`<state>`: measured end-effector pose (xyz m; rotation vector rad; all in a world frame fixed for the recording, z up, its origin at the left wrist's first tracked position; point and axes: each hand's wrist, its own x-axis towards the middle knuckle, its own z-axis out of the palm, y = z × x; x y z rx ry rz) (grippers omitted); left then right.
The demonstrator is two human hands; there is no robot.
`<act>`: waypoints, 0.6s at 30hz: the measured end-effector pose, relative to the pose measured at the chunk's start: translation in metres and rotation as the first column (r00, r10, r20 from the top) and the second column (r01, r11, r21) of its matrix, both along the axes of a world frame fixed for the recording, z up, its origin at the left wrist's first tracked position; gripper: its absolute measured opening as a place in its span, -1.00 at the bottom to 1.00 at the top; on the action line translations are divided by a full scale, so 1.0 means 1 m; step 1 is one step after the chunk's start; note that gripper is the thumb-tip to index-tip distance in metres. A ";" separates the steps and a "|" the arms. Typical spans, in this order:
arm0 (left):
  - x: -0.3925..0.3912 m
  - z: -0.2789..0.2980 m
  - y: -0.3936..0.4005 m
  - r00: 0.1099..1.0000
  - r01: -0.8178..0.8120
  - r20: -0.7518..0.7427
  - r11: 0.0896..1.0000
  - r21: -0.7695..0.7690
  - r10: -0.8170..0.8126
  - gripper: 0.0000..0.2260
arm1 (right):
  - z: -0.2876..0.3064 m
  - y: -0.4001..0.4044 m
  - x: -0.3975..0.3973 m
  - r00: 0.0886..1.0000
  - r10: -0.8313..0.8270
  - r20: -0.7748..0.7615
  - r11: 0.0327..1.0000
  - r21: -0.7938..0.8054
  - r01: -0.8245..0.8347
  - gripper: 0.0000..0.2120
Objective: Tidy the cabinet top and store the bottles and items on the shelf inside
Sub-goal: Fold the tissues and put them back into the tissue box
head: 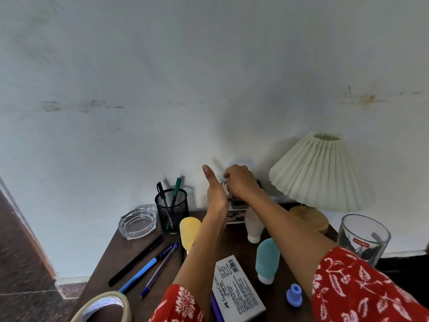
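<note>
pleated lamp [318, 173], stained wall [162, 77]

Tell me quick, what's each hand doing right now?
Left hand: open, thumb up, against the small box by the wall.
Right hand: closed, pinching white items at the box's top.

Both hands reach to the wall end of the table [111, 256]. The right hand [241, 182] pinches something white; the left hand [214, 194] stands open beside it.
</note>
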<state>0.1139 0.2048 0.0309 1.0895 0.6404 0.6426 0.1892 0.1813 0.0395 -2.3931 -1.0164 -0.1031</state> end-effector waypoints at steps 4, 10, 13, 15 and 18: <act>-0.015 0.017 -0.011 0.999 -0.030 -0.032 0.994 0.109 0.034 -0.27 | 0.016 -0.011 -0.013 1.000 -0.015 -0.021 0.993 0.119 0.018 -0.70; -0.043 0.028 -0.025 0.999 -0.020 -0.023 0.989 0.145 0.023 -0.30 | 0.033 -0.040 -0.053 0.999 -0.014 -0.030 0.960 0.280 0.022 -0.69; -0.059 0.033 -0.033 0.999 -0.023 -0.023 0.982 0.187 0.028 -0.34 | 0.033 -0.052 -0.070 0.999 -0.028 -0.028 0.942 0.334 0.035 -0.70; -0.070 0.036 -0.039 0.999 -0.019 -0.021 0.976 0.215 0.024 -0.36 | 0.032 -0.060 -0.081 0.998 -0.036 -0.045 0.933 0.355 0.050 -0.70; -0.086 0.041 -0.051 0.999 -0.038 -0.030 0.973 0.230 0.046 -0.43 | 0.029 -0.071 -0.094 0.996 -0.029 -0.081 0.920 0.387 0.058 -0.70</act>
